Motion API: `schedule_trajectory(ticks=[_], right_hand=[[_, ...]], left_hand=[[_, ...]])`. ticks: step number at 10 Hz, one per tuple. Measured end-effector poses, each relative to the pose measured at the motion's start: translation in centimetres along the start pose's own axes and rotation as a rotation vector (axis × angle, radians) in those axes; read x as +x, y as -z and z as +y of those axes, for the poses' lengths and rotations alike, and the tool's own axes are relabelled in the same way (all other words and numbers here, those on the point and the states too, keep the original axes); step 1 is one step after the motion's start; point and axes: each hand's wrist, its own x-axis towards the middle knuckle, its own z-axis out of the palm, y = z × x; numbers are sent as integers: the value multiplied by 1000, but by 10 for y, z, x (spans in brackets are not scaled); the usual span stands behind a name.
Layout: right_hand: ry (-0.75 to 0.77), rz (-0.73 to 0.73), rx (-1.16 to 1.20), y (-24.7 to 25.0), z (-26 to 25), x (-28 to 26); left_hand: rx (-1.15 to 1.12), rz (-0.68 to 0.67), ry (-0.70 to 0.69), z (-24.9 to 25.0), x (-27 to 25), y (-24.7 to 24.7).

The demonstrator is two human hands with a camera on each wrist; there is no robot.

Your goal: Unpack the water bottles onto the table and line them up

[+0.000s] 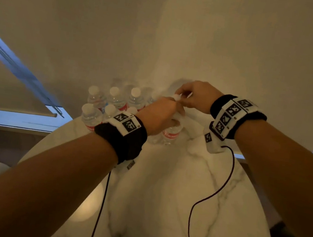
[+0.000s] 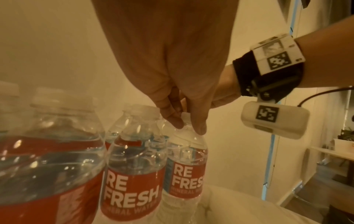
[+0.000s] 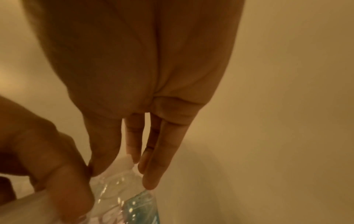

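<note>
- Both hands are at one clear plastic water bottle with a white cap and red label (image 2: 186, 166), which stands at the right end of a cluster of like bottles (image 1: 112, 102) on the white marble-veined tabletop (image 1: 161, 198), toward the far rim at about twelve o'clock from the person.
- The left hand (image 1: 160, 115) comes down on it from above; in the left wrist view its fingertips (image 2: 177, 122) pinch the neck just under the cap.
- The right hand (image 1: 194, 96), at about two o'clock from the left, has its fingers (image 3: 153, 159) long and nearly straight, tips touching the bottle's shoulder; whether the thumb grips I cannot tell.
- I judge the step to be freeing this end bottle from the group. No wrapping is plain to see, so whether the bottles are bound I cannot say.
- The next move seems to call for a straight lift clear of the neighbour touching it at nine o'clock, then setting it upright on bare tabletop nearer the person to begin the line.
- The red labels read "RE FRESH" in white, with "MINERAL WATER" partly legible beneath.
- The black wristbands (image 1: 231, 116) carry square black-and-white coded markers.
</note>
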Motion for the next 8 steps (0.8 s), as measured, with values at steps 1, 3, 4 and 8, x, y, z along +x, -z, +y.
schedule_trajectory(ticks=[1, 3, 4, 8], right_hand=[[-24, 98, 102, 3, 14, -13], [-82, 169, 106, -6, 46, -55], [-98, 123, 71, -13, 52, -78], [1, 342, 315, 21, 1, -254]], left_hand=[[24, -11, 8, -2, 6, 4], [-1, -39, 46, 0, 11, 1], [-14, -23, 83, 2, 10, -2], [-98, 252, 66, 22, -137, 12]])
